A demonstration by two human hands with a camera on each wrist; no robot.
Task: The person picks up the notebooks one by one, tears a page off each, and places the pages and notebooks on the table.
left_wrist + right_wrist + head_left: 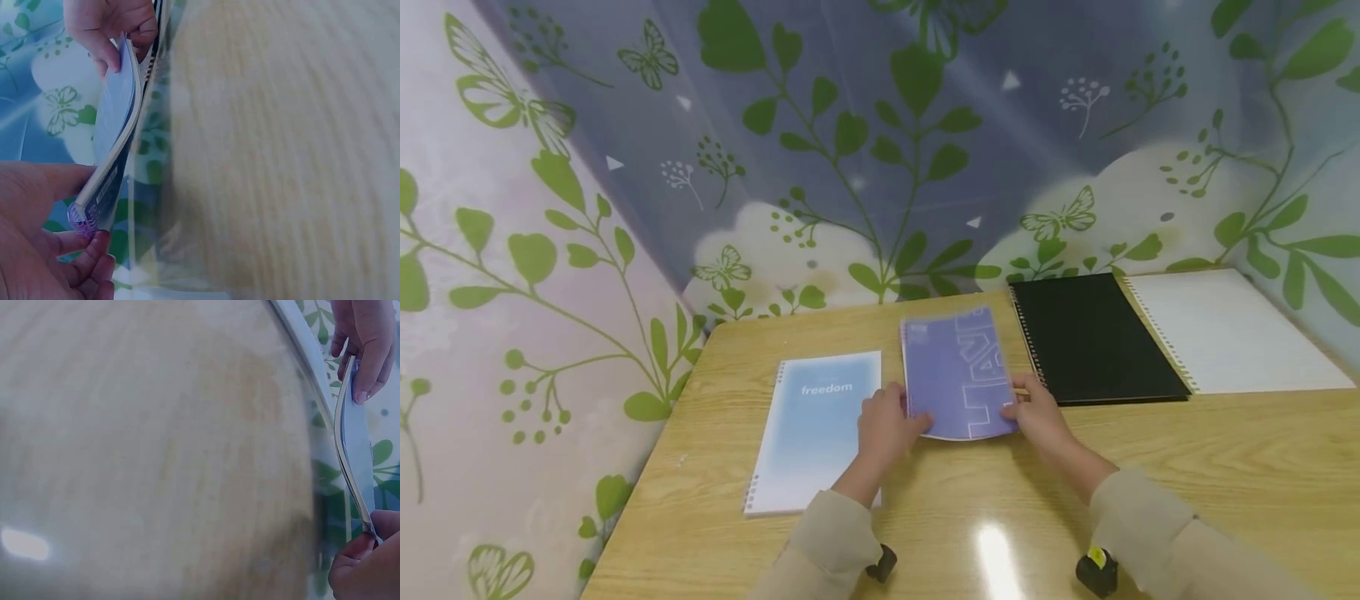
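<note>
Both hands hold a purple spiral notebook (955, 375) with large outlined letters on its cover, raised off the table. My left hand (887, 425) grips its left edge by the coil, thumb on the cover and fingers beneath, as the left wrist view shows. At the lower right edge, my right hand (1041, 417) pinches it between thumb and fingers. The notebook bows slightly between the hands in the right wrist view. Just left of it lies a blue and white notebook (820, 433) marked "freedom", partly covered by my left hand and forearm.
To the right, an open spiral notebook lies flat, its black cover (1097, 342) on the left and white page (1232, 333) on the right. The wooden table (700, 500) meets a leaf-patterned curtain (850, 167) at the back. Light glares on the front of the table.
</note>
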